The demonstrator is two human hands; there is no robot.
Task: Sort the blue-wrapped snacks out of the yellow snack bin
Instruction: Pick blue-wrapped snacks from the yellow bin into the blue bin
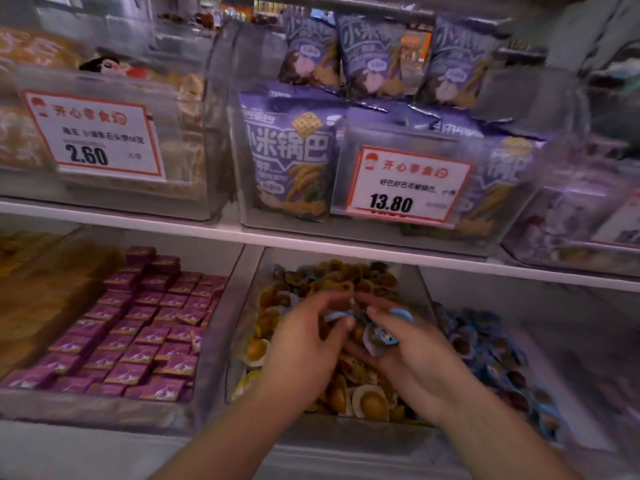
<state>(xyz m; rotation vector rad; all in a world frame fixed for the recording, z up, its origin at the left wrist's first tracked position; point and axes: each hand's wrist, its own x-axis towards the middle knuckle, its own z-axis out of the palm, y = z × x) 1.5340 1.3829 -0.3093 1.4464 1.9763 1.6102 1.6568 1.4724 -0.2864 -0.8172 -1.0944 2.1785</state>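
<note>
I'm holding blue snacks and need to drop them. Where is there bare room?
Bare floor shows in the blue snack bin behind its pile. The yellow snack bin is crowded, with both hands, left hand and right hand, in it.
</note>
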